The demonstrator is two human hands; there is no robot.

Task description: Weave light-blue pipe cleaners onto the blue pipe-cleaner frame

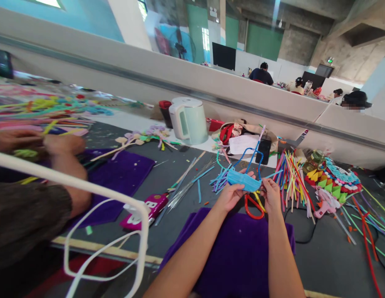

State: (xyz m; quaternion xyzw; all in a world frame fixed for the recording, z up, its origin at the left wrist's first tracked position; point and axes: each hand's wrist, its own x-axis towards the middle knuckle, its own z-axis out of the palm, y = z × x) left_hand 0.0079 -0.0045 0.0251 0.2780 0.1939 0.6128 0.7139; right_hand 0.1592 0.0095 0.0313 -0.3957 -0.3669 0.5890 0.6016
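A small blue boat-shaped craft made of fuzzy pipe cleaners, with twisted dark-blue stems rising from its top, is held above the table. My left hand grips its left end from below, thumb across the front. At the right end, my right hand pinches a light-blue pipe cleaner that sticks out past the fingers. Red and yellow looped handles, apparently scissors, lie just beneath. Under my forearms is a folded purple cloth. Blue and purple pipe-cleaner pieces are scattered left of the craft.
Bundled pipe cleaners and a pink glue gun lie to the right. A kettle and a phone are near the partition. A co-worker's arm and a white chair frame occupy the left.
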